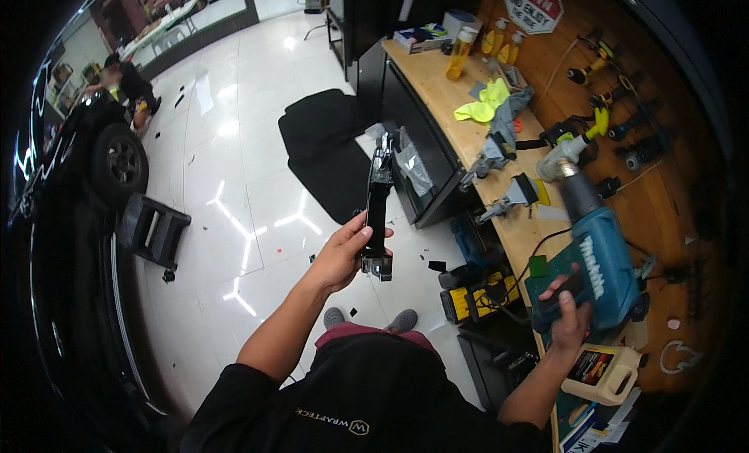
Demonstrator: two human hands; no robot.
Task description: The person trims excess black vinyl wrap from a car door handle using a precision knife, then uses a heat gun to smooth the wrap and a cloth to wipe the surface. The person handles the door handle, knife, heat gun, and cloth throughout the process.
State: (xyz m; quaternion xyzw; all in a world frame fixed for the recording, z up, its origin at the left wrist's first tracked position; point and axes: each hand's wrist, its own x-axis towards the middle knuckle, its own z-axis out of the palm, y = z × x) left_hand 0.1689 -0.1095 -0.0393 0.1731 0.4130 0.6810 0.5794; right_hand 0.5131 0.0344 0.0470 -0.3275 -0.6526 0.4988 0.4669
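Observation:
My left hand (342,254) grips a long, narrow, glossy black part (378,203) by its lower half, thumb across its front. The part stands roughly lengthwise away from me over the floor; it looks like a trim piece, but its exact kind is unclear. In my right hand (568,320) is the handle of a teal and black heat gun (605,258), held at the workbench. Its metal nozzle (567,170) points away from me, toward the far end of the bench, not at the black part. Whether its trigger is pressed cannot be seen.
On the wooden workbench (425,61) are clamps (490,156), a yellow-green cloth (485,103), amber bottles (462,53) and a beige jug (605,375). Power tools hang on the wall. A black mat (324,152), a step stool (156,230) and a black car (70,242) stand leftward; a person (134,86) crouches beyond.

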